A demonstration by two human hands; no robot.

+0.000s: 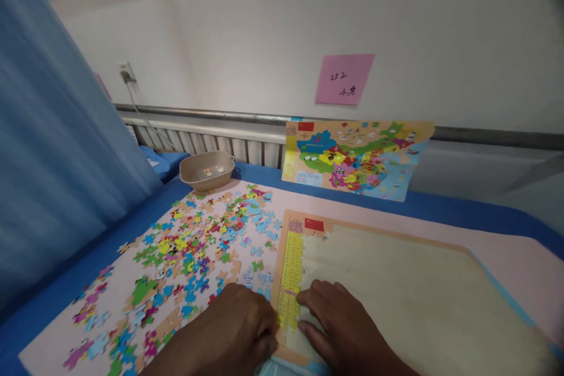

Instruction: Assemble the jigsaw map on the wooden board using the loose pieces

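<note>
My left hand (242,326) is curled at the left edge of the puzzle board (396,299). Its fingertips are turned down and out of sight, so whatever they pinch, if anything, is hidden. Opposite it, my right hand (337,323) rests over the board, thumb and fingers apart. Its fingertips touch the right side of a strip of joined yellow puzzle pieces (291,264). At the top of this strip is a joined corner section with a red flag (314,224). The board's orange and blue frame surrounds a mostly bare cream surface.
Many loose puzzle pieces (189,252) spread across the pink sheet (53,338) on the left. A beige basin (207,171) with several pieces stands behind them. A printed map picture (356,158) leans against the wall rail. A blue curtain (66,129) hangs at left.
</note>
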